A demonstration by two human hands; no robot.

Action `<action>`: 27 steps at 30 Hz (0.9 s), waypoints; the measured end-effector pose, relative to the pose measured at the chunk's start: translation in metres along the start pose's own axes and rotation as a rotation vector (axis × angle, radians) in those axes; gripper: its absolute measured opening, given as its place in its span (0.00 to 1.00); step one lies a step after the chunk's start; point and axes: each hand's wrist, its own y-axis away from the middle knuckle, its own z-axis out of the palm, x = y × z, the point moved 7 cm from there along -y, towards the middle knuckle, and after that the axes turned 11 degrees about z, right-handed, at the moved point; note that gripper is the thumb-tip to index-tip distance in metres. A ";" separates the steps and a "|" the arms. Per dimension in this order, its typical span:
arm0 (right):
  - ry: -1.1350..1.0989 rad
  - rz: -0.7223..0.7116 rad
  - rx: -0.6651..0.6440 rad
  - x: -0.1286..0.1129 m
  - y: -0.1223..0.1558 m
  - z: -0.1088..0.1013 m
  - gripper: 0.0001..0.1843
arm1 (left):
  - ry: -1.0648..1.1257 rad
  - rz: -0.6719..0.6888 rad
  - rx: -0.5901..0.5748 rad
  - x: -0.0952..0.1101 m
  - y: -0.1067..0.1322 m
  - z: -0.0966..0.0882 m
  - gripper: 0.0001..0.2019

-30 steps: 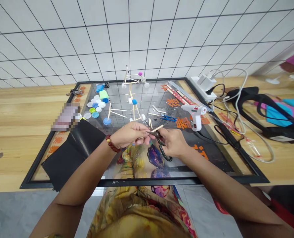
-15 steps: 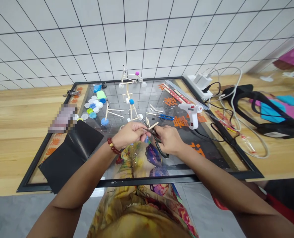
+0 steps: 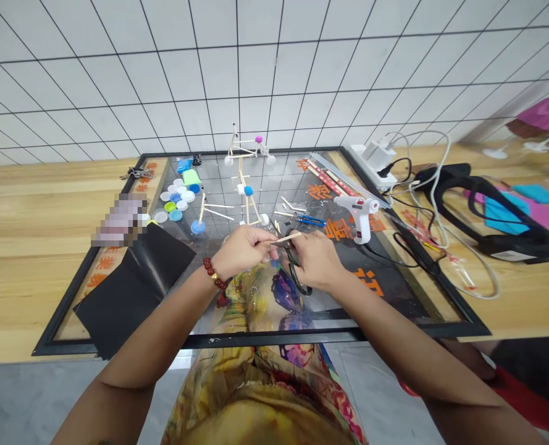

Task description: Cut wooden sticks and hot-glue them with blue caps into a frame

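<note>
Scissors point(image 3: 288, 245) sit gripped in the right hand point(image 3: 319, 259), blades close against a wooden stick point(image 3: 293, 237) pinched by the left hand point(image 3: 243, 251). Just right of the right hand, orange Chinese characters point(image 3: 374, 287) show on a glass panel point(image 3: 274, 339), too obscured to read surely; farther right, a white label point(image 3: 510, 255) is illegible. Beneath both hands, the black-framed panel lies on a wooden table point(image 3: 24, 247); beyond them rises a white tiled wall point(image 3: 255, 71).

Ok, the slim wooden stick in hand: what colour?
Pale tan; the stick shows best in the head view.
</note>
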 end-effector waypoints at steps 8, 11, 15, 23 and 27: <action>-0.074 0.042 -0.041 -0.001 0.003 0.002 0.08 | -0.048 0.019 0.097 -0.009 -0.003 0.009 0.07; -0.156 0.159 -0.003 0.011 -0.001 -0.003 0.12 | 0.120 -0.009 0.141 -0.014 -0.006 0.011 0.08; -0.093 0.408 0.018 0.036 -0.008 -0.013 0.19 | 0.325 -0.004 0.230 -0.013 -0.007 0.004 0.04; 0.298 0.532 -0.392 0.082 -0.008 -0.009 0.29 | 0.720 -0.058 0.204 -0.018 -0.007 -0.002 0.12; 0.364 0.404 -0.556 0.093 -0.016 -0.005 0.29 | 0.763 -0.065 0.247 -0.023 -0.008 -0.006 0.11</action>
